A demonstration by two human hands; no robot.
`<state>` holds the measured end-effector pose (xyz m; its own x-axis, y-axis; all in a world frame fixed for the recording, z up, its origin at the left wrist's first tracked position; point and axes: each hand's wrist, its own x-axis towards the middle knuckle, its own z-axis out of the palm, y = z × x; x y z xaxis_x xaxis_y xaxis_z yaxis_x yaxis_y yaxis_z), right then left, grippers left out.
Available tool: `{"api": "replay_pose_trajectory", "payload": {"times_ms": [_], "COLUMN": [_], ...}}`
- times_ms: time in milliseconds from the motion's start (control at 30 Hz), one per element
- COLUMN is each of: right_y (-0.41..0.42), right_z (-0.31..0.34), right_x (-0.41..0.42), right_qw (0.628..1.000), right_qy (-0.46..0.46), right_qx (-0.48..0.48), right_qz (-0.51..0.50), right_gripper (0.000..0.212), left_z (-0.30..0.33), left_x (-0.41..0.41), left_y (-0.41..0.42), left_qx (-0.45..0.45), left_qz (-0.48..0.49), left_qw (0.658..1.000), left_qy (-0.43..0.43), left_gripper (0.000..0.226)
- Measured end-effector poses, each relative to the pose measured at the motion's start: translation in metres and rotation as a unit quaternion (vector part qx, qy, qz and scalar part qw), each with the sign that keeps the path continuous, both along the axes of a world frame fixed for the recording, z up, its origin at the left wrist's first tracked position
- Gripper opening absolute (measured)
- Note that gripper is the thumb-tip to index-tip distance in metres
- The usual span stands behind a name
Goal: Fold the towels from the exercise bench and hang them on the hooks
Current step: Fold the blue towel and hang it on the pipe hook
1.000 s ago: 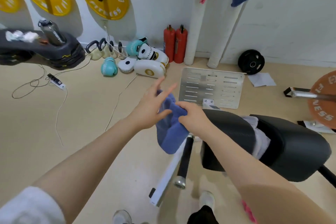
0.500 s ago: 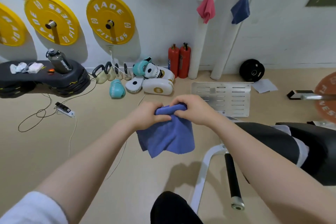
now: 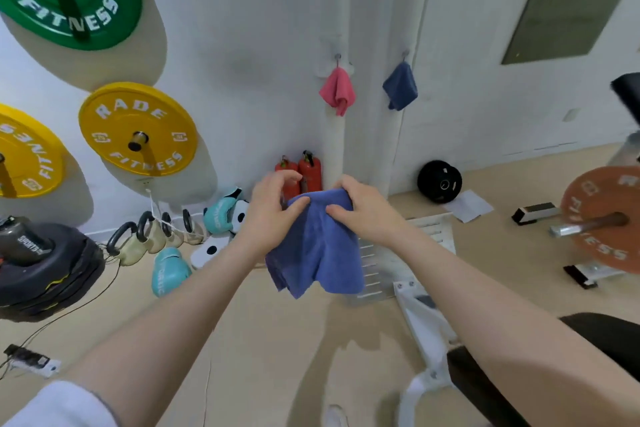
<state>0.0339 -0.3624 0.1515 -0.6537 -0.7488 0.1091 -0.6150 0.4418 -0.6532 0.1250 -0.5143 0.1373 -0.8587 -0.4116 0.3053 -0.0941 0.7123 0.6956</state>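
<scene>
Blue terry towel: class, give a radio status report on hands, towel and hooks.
Left hand and right hand both grip the blue terry towel, held up, hanging. Pink cloth towel and dark blue cloth towel already on wall hooks. Nothing in the way.

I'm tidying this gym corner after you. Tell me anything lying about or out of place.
A loose sheet of paper lies on the floor beside the black weight plate. Boxing gloves and a power strip with trailing cable sit on the floor by the wall.
</scene>
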Motion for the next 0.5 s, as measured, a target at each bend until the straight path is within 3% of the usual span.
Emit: {"api": "replay_pose_trajectory", "payload": {"times_ms": [100, 200, 400, 500], "right_y": [-0.035, -0.070, -0.133, -0.165], "right_z": [0.028, 0.051, 0.072, 0.084], "right_x": [-0.066, -0.117, -0.205, -0.250], "right_qw": [1.000, 0.999, 0.995, 0.991], "right_qy": [-0.001, 0.019, 0.008, 0.009], "right_qx": [-0.017, -0.030, -0.076, -0.099], "right_qz": [0.001, -0.023, -0.066, -0.095], "right_gripper": [0.015, 0.015, 0.012, 0.016], "left_z": [0.032, 0.050, 0.065, 0.072], "left_x": [-0.070, -0.131, -0.227, -0.276], "left_y": [-0.030, -0.054, -0.109, -0.143], "left_qx": [-0.076, -0.036, 0.100, 0.125], "left_qz": [-0.025, -0.060, -0.144, -0.171], "left_qw": [0.995, 0.996, 0.983, 0.974], "left_qy": [0.061, 0.052, 0.060, 0.086], "left_gripper": [0.030, 0.022, 0.023, 0.027]}}
